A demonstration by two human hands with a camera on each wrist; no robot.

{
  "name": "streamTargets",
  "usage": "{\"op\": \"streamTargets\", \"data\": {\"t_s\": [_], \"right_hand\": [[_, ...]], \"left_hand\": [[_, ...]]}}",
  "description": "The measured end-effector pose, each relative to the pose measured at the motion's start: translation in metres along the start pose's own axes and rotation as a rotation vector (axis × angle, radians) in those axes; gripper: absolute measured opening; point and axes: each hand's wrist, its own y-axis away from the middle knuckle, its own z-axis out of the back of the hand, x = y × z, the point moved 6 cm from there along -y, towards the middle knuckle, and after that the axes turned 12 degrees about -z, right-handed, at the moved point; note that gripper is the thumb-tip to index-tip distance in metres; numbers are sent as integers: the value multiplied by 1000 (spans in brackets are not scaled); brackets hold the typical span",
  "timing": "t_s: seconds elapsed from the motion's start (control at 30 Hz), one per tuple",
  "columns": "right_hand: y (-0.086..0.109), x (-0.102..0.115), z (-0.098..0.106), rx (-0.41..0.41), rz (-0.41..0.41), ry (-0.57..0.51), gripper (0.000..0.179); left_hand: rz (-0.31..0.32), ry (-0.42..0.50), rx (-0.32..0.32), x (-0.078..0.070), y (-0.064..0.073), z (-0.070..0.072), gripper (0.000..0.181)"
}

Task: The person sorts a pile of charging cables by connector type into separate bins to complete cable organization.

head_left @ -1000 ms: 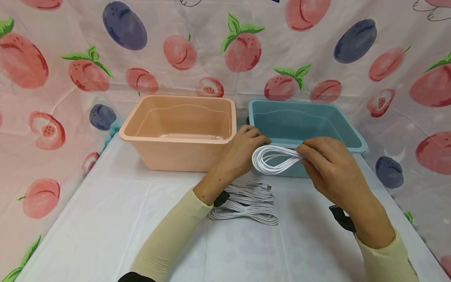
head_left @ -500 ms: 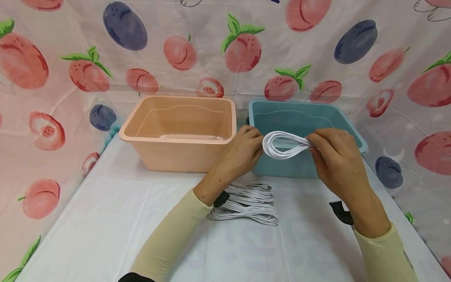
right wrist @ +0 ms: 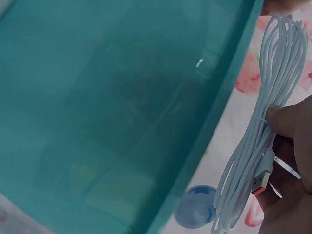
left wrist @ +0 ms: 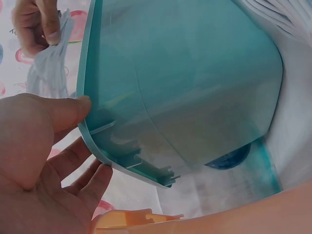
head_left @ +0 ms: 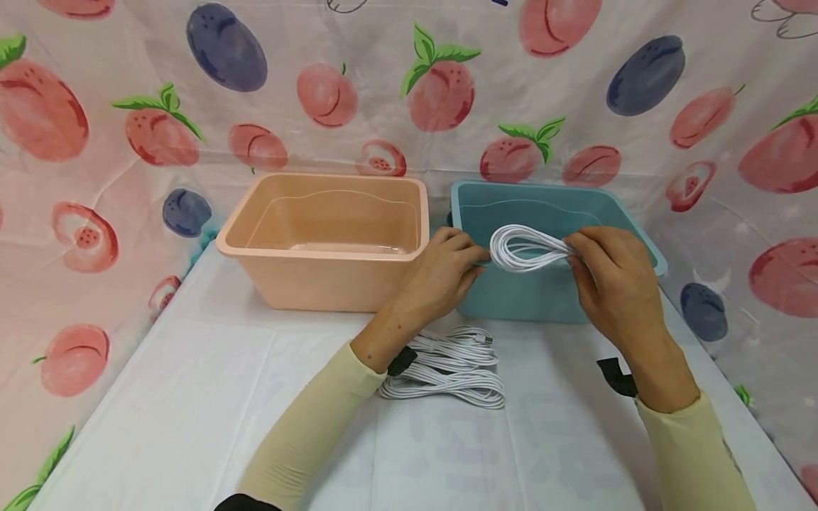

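A coiled white USB cable (head_left: 520, 248) is pinched in my right hand (head_left: 616, 287), over the near rim of the teal bin (head_left: 543, 189). In the right wrist view a tie crosses the middle of the coil, and its plug (right wrist: 262, 178) hangs by my fingers. My left hand (head_left: 441, 273) is at the near left corner of the teal bin. The left wrist view has its thumb (left wrist: 73, 111) on top of the rim and the fingers curled beneath. More coiled white cables (head_left: 447, 372) lie on the table, partly hidden behind my left wrist.
A peach bin (head_left: 326, 284) stands left of the teal one, with only bare floor visible inside. White cloth covers the table (head_left: 192, 426). A fruit-print curtain (head_left: 396, 42) rises behind and along both sides.
My right hand has risen and shifted slightly right, carrying the coiled cable from in front of the teal bin up over its near rim. The left hand stays at the corner.
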Motion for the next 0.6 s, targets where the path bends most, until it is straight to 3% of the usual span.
{"op": "streamTargets", "data": {"t_s": [0.27,0.6], "right_hand": [[0,-16,-9,10,-69,-5,27],[0,-29,-18,91,-145,42,29]], "left_hand": [[10,-6,12,0,0,0,21],[-6,-17,-12,0,-1,0,19]]}}
